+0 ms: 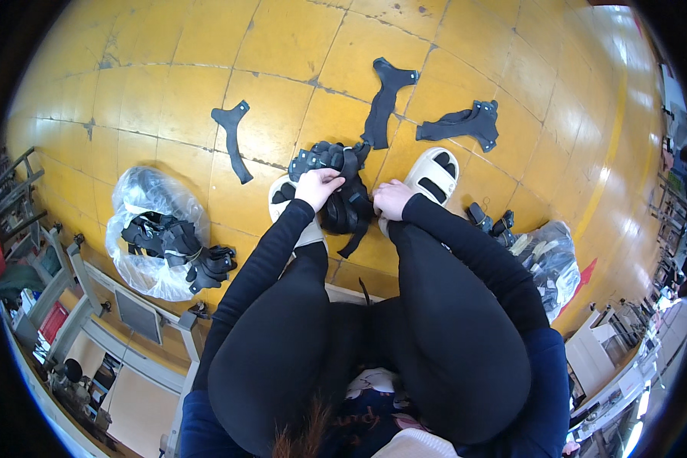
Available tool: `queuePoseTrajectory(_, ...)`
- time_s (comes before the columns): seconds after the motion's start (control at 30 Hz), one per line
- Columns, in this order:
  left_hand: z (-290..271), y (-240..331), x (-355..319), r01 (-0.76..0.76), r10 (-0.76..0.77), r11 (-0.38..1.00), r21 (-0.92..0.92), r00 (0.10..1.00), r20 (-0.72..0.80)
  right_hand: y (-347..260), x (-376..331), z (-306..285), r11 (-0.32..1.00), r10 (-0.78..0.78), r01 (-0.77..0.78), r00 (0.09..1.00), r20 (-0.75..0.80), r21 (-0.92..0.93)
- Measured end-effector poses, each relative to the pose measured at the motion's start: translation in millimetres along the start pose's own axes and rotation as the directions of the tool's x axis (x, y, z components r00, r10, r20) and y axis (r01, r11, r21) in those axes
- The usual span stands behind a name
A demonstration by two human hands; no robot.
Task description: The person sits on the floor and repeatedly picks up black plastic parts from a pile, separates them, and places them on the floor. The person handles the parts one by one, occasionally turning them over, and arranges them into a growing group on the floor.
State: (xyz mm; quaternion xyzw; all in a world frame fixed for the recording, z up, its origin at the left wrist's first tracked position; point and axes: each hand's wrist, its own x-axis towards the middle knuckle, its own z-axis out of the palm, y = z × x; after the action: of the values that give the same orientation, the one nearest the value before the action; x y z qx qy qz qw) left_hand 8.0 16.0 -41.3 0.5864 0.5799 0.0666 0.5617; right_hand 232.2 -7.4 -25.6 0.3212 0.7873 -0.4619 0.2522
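Has a bunched heap of black, strip-like fabric pieces (pixel 343 210) on the floor between both feet, taken here as the clock's centre. Touches its 9 o'clock side with the left hand (pixel 317 188), fingers curled inward, thumb close to the forefinger beside an upright black strip; cannot tell of a firm pinch. Rests the right hand (pixel 391 200) at its 3 o'clock edge, fingers half curled and together, tips partly hidden; cannot tell of any hold there. Wears cream, open-strapped sandals (pixel 440 174) at 9 and 3. Has, flat on glossy yellow floor tiles (pixel 282 107), a narrow, fork-ended black fabric piece at 10 (pixel 232 137), another at 1 (pixel 383 103) and a broader one at 2 (pixel 469 122), with tiny pale label-like marks, too small to read. Has a clear plastic bag of black pieces (pixel 149 191) towards 8, small black bunches (pixel 478 215) between 3 and 4, and a second clear bag (pixel 553 263) near 4. Wears a dark printed top (pixel 343 427) at 6, bearing orange lettering.
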Motion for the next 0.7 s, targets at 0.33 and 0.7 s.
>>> queuePoseTrajectory(0.33, -75.8, -13.6, -47.3, 0.092, -0.103, 0.924, -0.372, 0.995, -0.009, -7.4, -118.1, -14.6, 0.912, 0.266, 0.161, 0.468, -0.843, 0.377)
queuePoseTrajectory(0.7, -204.4, 195.2, -97.9, 0.113, -0.101, 0.987, -0.111, 0.989, 0.107, -5.3, -313.1, 113.8, 0.425, 0.723, 0.306, 0.452, -0.523, 0.852)
